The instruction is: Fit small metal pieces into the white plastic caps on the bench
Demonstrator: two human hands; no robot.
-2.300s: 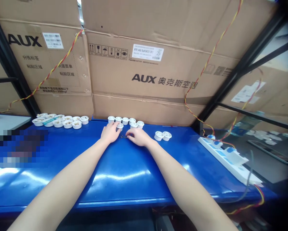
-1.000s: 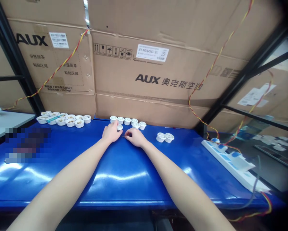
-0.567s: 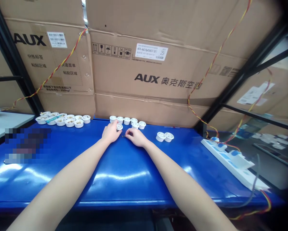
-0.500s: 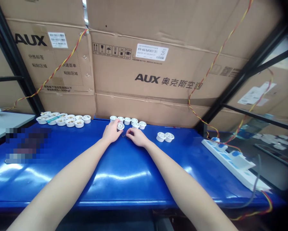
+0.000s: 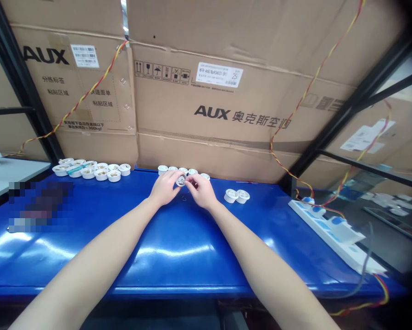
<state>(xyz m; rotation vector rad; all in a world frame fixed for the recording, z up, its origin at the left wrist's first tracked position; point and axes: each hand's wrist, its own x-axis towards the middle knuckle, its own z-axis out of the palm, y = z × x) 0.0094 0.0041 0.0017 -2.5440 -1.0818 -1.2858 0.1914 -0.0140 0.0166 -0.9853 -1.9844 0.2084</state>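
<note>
- Cardboard [image 5: 206, 114] fills the whole back of my feed, printed box sides standing behind everything else.
- Blue table [image 5: 178, 266] in front of it, pretty shiny.
- Cluster of white cups [image 5: 114, 176] off to the left, near the back edge.
- Back row of cups [image 5: 163, 169] up by the cardboard, partly blocked from where I'm watching.
- Left hand [image 5: 162, 189]: thumb and fingers clamped around one small round cup [image 5: 181, 180], gripping it from its left side.
- Right hand [image 5: 203, 191]: thumb and fingertips bunched at the cup's right edge. Can't tell if they're pinching anything.
- Pair of cups [image 5: 231, 197] right of that hand, well apart from it.
- Held cup again, since this is the relation I'd watch: it sits between both hands, round so no real long axis, face tipped toward me. Right fingertips are right beside it, so neither hand is much nearer.
- Dark bits [image 5: 184, 199] on the table, just my side of the cup, roughly midway between the hands. Too tiny to tell which way they point.
</note>
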